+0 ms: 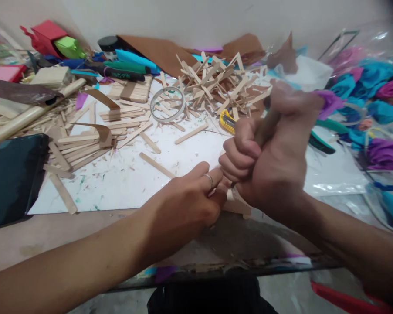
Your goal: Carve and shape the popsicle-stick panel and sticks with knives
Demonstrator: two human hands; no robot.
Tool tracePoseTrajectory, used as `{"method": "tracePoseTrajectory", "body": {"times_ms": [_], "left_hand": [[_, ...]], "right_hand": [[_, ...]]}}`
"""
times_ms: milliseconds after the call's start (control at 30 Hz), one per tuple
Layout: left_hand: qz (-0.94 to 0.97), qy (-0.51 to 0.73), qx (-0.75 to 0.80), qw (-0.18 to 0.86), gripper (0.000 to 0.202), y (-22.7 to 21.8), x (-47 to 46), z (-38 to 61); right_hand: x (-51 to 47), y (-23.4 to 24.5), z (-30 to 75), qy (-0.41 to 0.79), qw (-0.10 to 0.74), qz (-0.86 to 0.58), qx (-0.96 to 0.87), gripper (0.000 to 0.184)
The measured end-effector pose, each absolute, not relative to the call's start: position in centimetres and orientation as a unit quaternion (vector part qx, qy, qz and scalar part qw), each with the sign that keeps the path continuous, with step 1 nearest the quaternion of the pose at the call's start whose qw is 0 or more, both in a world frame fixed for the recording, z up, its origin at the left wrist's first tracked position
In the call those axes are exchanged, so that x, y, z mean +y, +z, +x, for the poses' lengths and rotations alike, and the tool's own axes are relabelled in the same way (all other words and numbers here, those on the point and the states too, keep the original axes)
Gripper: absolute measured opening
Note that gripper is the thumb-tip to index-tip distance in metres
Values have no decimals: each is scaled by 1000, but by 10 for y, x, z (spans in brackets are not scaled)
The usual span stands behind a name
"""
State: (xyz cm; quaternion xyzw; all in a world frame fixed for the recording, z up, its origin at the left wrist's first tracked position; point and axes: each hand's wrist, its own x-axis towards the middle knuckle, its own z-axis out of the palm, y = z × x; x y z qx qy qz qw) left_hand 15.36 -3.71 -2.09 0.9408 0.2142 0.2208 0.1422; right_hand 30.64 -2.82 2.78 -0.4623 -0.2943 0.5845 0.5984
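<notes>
My left hand, with a ring on one finger, is closed over the front of the table, its fingertips against the curled fingers of my right hand. What it grips is hidden. My right hand is raised in a fist, blurred at the top; whatever lies inside it does not show clearly. Under both hands a flat wooden piece shows at the edge of the white sheet. Just beyond my right hand lies a yellow cutter knife. A loose craft stick runs toward my left hand.
Craft sticks lie in a tangled heap and a flatter pile. A roll of tape, a dark phone and a green-handled tool lie around. Crepe-paper flowers crowd the right; the table edge is near.
</notes>
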Motion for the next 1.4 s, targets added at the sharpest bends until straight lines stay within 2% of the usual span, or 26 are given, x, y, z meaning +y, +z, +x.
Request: {"method": "tracePoseTrajectory", "body": {"times_ms": [100,133,367,533,700,767,833,967,1067,1200,1333,1400], "left_hand": [[975,170,142,36,23,-15,-36,156],[976,166,137,30,23,-14,-36,156],[947,166,220,167,17,-23,-33,150],[886,203,293,296,6,-30,-37,148],[837,206,367,349,28,-27,-36,148],[874,182,308,327,28,-22,-33,146],[892,174,274,314,27,-19,-29,145],[806,163,367,434,28,-16,-31,147],[737,158,420,505,31,-18,-34,151],[726,179,416,517,29,-20,-36,151],[762,196,385,483,27,-23,-35,148],[782,216,341,476,23,-26,-35,147]], "right_hand": [[-30,25,307,593,607,-436,-301,79],[-30,23,307,597,610,-425,-300,79],[-15,20,330,712,541,-356,-271,79],[-13,33,352,688,582,-302,-310,77],[-22,39,346,693,556,-310,-339,71],[-25,43,341,677,571,-320,-337,70],[-27,47,338,684,551,-326,-351,72],[-27,54,332,694,505,-367,-359,78],[-27,56,326,686,506,-379,-360,79],[-28,51,324,673,521,-382,-359,77],[-27,43,326,659,550,-327,-395,65],[-26,42,327,670,531,-332,-400,66]]}}
